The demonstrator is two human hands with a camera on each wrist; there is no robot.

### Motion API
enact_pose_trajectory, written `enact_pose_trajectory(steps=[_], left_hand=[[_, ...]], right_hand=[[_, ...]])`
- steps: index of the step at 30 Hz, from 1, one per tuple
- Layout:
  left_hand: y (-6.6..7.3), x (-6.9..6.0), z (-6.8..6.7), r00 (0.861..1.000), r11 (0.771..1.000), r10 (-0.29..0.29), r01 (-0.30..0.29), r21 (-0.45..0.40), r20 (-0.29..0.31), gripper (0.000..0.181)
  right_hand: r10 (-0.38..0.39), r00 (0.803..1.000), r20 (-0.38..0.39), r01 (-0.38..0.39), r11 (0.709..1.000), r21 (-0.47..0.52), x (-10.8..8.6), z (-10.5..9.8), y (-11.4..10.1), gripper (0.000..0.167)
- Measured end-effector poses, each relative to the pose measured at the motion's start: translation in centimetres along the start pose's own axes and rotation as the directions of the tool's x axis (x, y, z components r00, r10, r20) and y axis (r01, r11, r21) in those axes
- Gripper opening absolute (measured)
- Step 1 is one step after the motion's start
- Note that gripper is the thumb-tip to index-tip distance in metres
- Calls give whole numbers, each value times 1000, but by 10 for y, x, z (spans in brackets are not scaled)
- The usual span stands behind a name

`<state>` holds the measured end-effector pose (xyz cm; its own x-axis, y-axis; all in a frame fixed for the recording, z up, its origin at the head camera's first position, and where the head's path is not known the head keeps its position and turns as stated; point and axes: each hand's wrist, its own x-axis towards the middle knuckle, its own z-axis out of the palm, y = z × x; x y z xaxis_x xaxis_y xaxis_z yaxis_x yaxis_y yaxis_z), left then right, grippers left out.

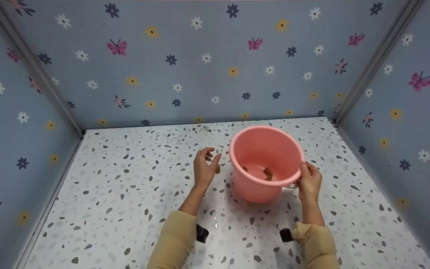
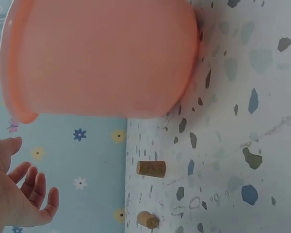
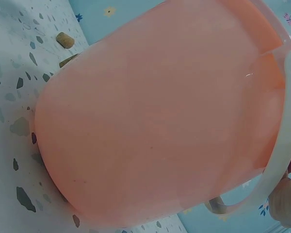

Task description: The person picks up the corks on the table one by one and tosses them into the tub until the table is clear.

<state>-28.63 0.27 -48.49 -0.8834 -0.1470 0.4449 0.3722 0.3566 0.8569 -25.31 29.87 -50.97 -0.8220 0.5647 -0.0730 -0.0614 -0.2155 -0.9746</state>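
A pink bucket (image 1: 258, 190) stands on the speckled tabletop, its mouth tipped toward the head camera. My right hand (image 1: 309, 183) grips its rim on the right side, thumb at the edge. The white handle (image 3: 277, 145) hangs beside that hand in the right wrist view. Several brown corks (image 1: 268, 171) lie at the bottom of the bucket. To its left, my left hand (image 1: 204, 170) is raised with fingers loosely bent and nothing in them. Close by that hand is a cork (image 1: 217, 169); the left wrist view shows two, an upper cork (image 2: 151, 168) and a lower cork (image 2: 148, 220).
Flower-patterned panels (image 1: 215, 67) enclose the white speckled table (image 1: 125, 194) at the back and both sides. Dark wrist cameras (image 1: 202, 233) sit at the sleeve cuffs.
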Motion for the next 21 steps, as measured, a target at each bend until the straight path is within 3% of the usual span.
enact_pose_trajectory(steps=[4,8,15,21], left_hand=[[-13,1,-2,1000,999,-28,28,39,-1,27],[-27,1,-4,998,995,-55,53,85,18,30],[-49,2,-9,994,982,-107,101,161,32,33],[-62,1,-13,980,961,-196,184,207,42,35]], right_hand=[[17,1000,-26,-19,997,-69,-29,14,-32,42],[47,999,-23,-48,997,-60,-42,19,-48,39],[36,999,-14,-37,997,-61,-40,18,-45,37],[2,1000,3,-2,999,-53,-38,17,-42,35]])
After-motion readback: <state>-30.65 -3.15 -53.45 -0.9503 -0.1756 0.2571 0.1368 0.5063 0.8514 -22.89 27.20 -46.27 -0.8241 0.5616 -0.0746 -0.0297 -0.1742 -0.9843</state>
